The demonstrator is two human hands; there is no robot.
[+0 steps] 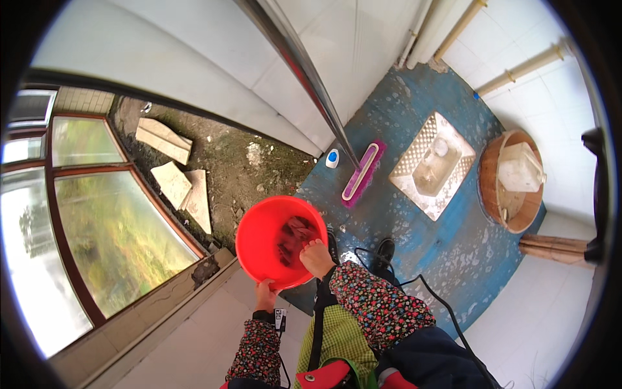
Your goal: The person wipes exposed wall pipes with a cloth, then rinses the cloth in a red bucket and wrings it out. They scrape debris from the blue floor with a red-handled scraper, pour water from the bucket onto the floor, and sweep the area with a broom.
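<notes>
A red plastic bucket (259, 227) is in front of me, its mouth facing up toward me. Dark, wet-looking cloth (295, 236) lies bunched inside it. My left hand (264, 296) is closed on the near rim. Over the right part of the rim, my right hand (316, 259) is closed beside the cloth; its fingertips are partly hidden. Beyond the bucket, a mop (363, 174) with a purple fringed head and metal pole leans across the wall. A small white container with a blue spot (332, 158) stands left of the mop head.
A squat toilet (440, 139) is set in the wet blue floor (414, 246). At right, a wooden tub (508, 146) holds a white container (521, 167). A black cable (440, 298) trails past my right arm. Broken boards (172, 185) lie on dirt by the windows at left.
</notes>
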